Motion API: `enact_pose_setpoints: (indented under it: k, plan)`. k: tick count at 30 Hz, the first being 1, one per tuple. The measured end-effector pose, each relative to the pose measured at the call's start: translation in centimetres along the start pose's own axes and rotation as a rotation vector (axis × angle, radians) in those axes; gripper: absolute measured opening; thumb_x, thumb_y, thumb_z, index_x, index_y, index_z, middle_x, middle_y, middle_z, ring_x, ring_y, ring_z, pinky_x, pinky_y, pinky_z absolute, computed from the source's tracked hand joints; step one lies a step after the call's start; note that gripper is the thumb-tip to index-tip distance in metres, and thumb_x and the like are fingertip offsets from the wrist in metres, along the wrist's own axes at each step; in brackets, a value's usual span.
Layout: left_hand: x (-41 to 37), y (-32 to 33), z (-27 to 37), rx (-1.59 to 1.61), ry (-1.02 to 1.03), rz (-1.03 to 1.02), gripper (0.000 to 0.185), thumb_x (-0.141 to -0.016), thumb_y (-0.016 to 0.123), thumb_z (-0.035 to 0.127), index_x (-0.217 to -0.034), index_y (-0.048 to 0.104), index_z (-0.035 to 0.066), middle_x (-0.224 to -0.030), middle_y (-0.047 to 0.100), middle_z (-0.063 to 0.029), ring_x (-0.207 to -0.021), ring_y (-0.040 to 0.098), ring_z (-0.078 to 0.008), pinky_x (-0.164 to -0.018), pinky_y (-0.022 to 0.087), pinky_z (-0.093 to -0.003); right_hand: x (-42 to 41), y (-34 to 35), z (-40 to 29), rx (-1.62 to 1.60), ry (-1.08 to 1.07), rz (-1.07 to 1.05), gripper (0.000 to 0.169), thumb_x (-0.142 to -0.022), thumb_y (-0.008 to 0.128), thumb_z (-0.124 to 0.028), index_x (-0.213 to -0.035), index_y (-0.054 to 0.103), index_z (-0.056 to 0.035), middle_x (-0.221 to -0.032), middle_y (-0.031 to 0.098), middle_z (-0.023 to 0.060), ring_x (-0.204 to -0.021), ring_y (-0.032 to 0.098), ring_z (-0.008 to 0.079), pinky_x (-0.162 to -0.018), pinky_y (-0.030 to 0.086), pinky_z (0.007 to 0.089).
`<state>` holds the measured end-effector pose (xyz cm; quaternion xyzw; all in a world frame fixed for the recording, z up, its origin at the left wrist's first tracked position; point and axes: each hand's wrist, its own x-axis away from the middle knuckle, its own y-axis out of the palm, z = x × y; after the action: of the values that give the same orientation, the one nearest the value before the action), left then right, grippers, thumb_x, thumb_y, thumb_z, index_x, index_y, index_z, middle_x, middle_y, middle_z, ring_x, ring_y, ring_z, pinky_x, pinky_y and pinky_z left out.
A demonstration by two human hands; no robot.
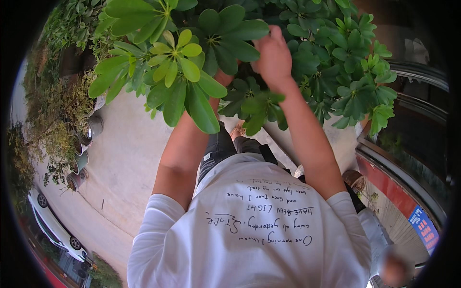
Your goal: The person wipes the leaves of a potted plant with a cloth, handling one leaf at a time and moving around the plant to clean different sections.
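Note:
A leafy umbrella plant (schefflera) (212, 39) with glossy green leaflets spreads in front of me. My right hand (272, 59) reaches in among its leaves with fingers curled. Leaves cover the fingertips, so what they touch is not visible. My left hand (225, 77) lies mostly behind a cluster of light green leaves (174, 59); only a small part shows, and its fingers are hidden. A lower leaf cluster (261, 108) hangs between my forearms and looks blurred.
Potted plants (81, 162) line the left side of the concrete ground (126, 144). Farther back at left stands a white car (56, 226). To the right are a red-panelled wall (381, 176), a brown pot (356, 180) and a blue sign (423, 228) bearing writing. Another person (374, 230) is at lower right.

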<state>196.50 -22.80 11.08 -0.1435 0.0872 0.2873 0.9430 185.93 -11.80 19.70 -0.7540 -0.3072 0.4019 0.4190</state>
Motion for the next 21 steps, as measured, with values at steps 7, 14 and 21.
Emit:
enact_pose_setpoints:
  k: [7,14,21]
  plan:
    - [-1.9,1.3,5.6,0.513,-0.321,-0.022,0.056,-0.097,0.065,0.034,-0.136,0.051,-0.003,-0.135,0.058,-0.0165,-0.123,0.058,-0.0234,-0.106,0.044,-0.0362,1.6,-2.6,6.0,-0.315,0.254,0.203,0.033,-0.085,0.069,-0.017,-0.111,0.064,0.0028,-0.115,0.06,0.0199,-0.102,0.062,0.0358,-0.09,0.05,0.0379]
    - [-2.7,1.1,3.4,0.614,-0.439,-0.119,0.073,-0.101,0.037,0.061,-0.134,0.057,-0.002,-0.127,0.065,-0.0145,-0.119,0.061,-0.0221,-0.106,0.045,-0.0372,5.6,-5.6,3.8,-0.5,0.407,0.294,0.037,-0.085,0.07,-0.01,-0.118,0.062,0.0055,-0.12,0.059,0.0182,-0.109,0.059,0.0315,-0.097,0.046,0.0366]
    - [-3.5,1.5,3.1,0.671,-0.44,-0.074,0.073,-0.103,0.03,0.06,-0.129,0.06,-0.001,-0.123,0.067,-0.0127,-0.114,0.063,-0.0219,-0.103,0.047,-0.036,8.2,-7.1,-0.4,-0.346,0.201,0.319,0.047,-0.083,0.069,-0.007,-0.126,0.056,0.0075,-0.127,0.052,0.0197,-0.112,0.057,0.0336,-0.098,0.046,0.0372]
